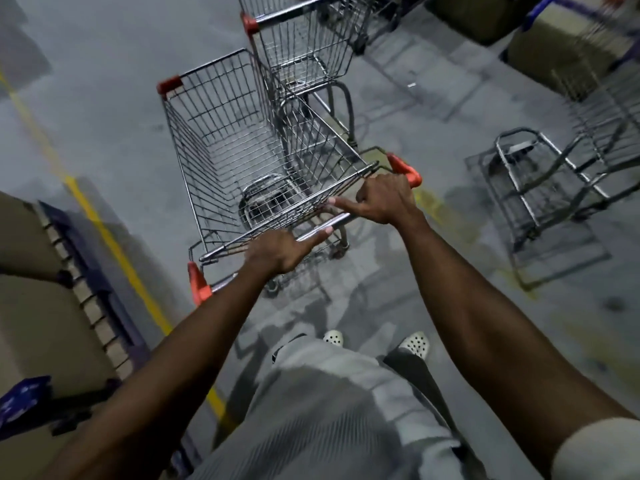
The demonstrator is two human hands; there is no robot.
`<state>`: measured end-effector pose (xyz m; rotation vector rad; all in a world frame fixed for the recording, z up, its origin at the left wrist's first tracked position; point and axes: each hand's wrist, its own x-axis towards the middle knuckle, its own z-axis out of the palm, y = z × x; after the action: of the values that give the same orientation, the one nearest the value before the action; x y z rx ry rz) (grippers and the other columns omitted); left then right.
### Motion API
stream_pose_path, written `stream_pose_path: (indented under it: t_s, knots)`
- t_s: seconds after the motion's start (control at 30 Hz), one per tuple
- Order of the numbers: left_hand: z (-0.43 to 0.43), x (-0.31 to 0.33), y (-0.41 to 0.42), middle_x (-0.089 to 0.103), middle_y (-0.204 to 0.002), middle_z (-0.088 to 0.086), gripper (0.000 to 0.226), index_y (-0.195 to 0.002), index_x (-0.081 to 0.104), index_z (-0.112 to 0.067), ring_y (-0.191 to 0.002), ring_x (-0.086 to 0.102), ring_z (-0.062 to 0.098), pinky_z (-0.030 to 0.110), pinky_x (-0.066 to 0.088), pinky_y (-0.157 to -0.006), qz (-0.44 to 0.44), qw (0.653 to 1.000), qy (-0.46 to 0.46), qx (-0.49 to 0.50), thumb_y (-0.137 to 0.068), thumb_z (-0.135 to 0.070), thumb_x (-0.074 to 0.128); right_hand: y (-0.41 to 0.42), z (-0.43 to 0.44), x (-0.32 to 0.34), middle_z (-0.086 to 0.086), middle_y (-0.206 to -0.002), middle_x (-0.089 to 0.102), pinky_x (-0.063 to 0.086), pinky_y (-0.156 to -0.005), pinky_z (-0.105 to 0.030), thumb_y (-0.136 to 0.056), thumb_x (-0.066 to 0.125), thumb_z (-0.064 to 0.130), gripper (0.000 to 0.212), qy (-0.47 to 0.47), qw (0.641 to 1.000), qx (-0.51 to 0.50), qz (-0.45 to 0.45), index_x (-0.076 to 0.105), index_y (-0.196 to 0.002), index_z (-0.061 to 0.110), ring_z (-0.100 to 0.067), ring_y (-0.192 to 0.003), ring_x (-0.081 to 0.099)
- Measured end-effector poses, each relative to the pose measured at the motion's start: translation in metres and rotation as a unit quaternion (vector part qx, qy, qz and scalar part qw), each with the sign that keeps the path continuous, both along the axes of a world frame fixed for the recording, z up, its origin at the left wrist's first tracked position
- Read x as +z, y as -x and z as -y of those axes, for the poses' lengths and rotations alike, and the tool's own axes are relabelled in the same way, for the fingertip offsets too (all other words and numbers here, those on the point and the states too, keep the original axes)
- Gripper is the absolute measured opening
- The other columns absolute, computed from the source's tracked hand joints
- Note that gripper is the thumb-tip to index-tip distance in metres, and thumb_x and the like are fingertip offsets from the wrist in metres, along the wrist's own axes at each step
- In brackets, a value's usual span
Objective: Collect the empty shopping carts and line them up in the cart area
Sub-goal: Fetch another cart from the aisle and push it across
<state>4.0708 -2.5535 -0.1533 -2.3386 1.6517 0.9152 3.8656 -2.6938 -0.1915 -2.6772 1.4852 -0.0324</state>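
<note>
Left hand (284, 252) and right hand (384, 199) clamp their fingers on the near cart (221, 157)'s handle bar (337, 222). Beyond it a second cart (301, 39) is cut off above; right of it a third cart (543, 181) blurs.

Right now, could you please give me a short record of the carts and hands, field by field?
held cart: empty, wire basket
handle bar: chrome, orange end caps
left hand: grips handle bar, index finger straight along it
right hand: grips handle bar near right cap
cart ahead: empty, just beyond held cart's front; contact unclear
third cart: right, blurred
floor line: yellow, left of held cart
</note>
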Motion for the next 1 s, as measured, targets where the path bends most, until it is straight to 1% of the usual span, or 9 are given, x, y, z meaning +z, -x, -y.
stream_pose_path:
  t_s: [0.13,0.27,0.33,0.4,0.53,0.63,0.8,0.93,1.0]
  knots:
    - [-0.005,-0.001,0.047,0.071,-0.096,0.020,0.122,-0.091,0.071,-0.006,-0.088,0.069,0.036,0.045,0.058,-0.084,0.026,0.998,0.051,-0.019,-0.066,-0.106,0.006,0.035,0.007,-0.002,-0.001,-0.042,0.050,0.038,-0.069,-0.035,-0.081,0.014,0.101,0.104,0.025,0.999,-0.022,0.031,0.063,-0.046,0.016,-0.024,-0.054,0.060]
    - [-0.006,0.000,0.096,0.071,-0.109,0.026,0.113,-0.105,0.074,-0.002,-0.102,0.068,0.040,0.042,0.053,-0.084,-0.006,0.997,0.081,-0.009,-0.082,-0.097,0.018,0.078,0.001,-0.003,-0.002,-0.043,0.057,0.032,-0.096,-0.033,-0.096,0.043,0.077,0.083,0.145,0.984,-0.033,0.095,0.072,-0.050,0.014,-0.030,-0.073,0.070]
    - [-0.006,0.004,0.122,0.070,-0.113,0.026,0.105,-0.110,0.073,0.000,-0.106,0.066,0.039,0.039,0.044,-0.079,-0.036,0.996,0.082,-0.023,-0.090,-0.089,0.022,0.099,-0.002,-0.010,-0.002,-0.046,0.060,0.038,-0.092,-0.040,-0.098,0.048,0.072,0.079,0.163,0.979,-0.045,0.116,0.071,-0.049,0.014,-0.029,-0.064,0.063]
    - [-0.005,0.005,0.146,0.069,-0.116,0.026,0.105,-0.113,0.072,0.001,-0.108,0.066,0.039,0.037,0.040,-0.078,-0.060,0.996,0.067,-0.024,-0.091,-0.088,0.020,0.115,-0.002,-0.014,0.000,-0.052,0.062,0.041,-0.087,-0.044,-0.095,0.043,0.081,0.082,0.123,0.982,-0.092,0.113,0.071,-0.052,0.017,-0.026,-0.071,0.057]
    - [-0.004,0.000,0.190,0.066,-0.129,0.024,0.109,-0.125,0.066,-0.002,-0.117,0.063,0.041,0.045,0.049,-0.097,-0.143,0.989,0.029,-0.005,-0.086,-0.093,0.019,0.156,-0.025,-0.017,0.004,-0.062,0.059,0.037,-0.091,-0.043,-0.091,0.043,0.085,0.079,0.113,0.975,-0.147,0.125,0.069,-0.055,0.020,-0.021,-0.080,0.045]
    - [-0.010,-0.004,0.221,0.063,-0.133,0.024,0.112,-0.131,0.063,-0.003,-0.117,0.062,0.041,0.047,0.052,-0.099,-0.193,0.981,0.006,-0.015,-0.084,-0.094,0.018,0.182,-0.057,-0.018,0.008,-0.068,0.054,0.031,-0.096,-0.041,-0.088,0.047,0.084,0.073,0.125,0.958,-0.187,0.176,0.067,-0.055,0.023,-0.017,-0.084,0.048]
    - [-0.026,-0.014,0.259,0.067,-0.125,0.019,0.122,-0.130,0.063,-0.010,-0.104,0.066,0.040,0.054,0.058,-0.088,-0.221,0.975,-0.013,-0.005,-0.068,-0.104,0.015,0.216,-0.095,-0.021,0.008,-0.073,0.056,0.026,-0.090,-0.037,-0.089,0.048,0.084,0.072,0.148,0.938,-0.260,0.175,0.068,-0.057,0.023,-0.018,-0.093,0.058]
    - [-0.043,-0.022,0.280,0.067,-0.120,0.019,0.132,-0.127,0.064,-0.010,-0.103,0.066,0.042,0.057,0.057,-0.088,-0.235,0.971,-0.022,-0.037,-0.058,-0.109,0.009,0.239,-0.129,-0.023,0.004,-0.079,0.057,0.022,-0.085,-0.027,-0.086,0.068,0.069,0.058,0.116,0.916,-0.322,0.210,0.064,-0.055,0.020,-0.019,-0.099,0.054]
    - [-0.053,-0.023,0.287,0.070,-0.113,0.018,0.128,-0.116,0.068,-0.010,-0.098,0.067,0.041,0.056,0.058,-0.086,-0.238,0.968,-0.018,-0.072,-0.061,-0.108,0.008,0.247,-0.144,-0.023,0.008,-0.079,0.052,0.029,-0.086,-0.034,-0.086,0.066,0.073,0.059,0.104,0.901,-0.353,0.231,0.058,-0.052,0.024,-0.013,-0.097,0.048]
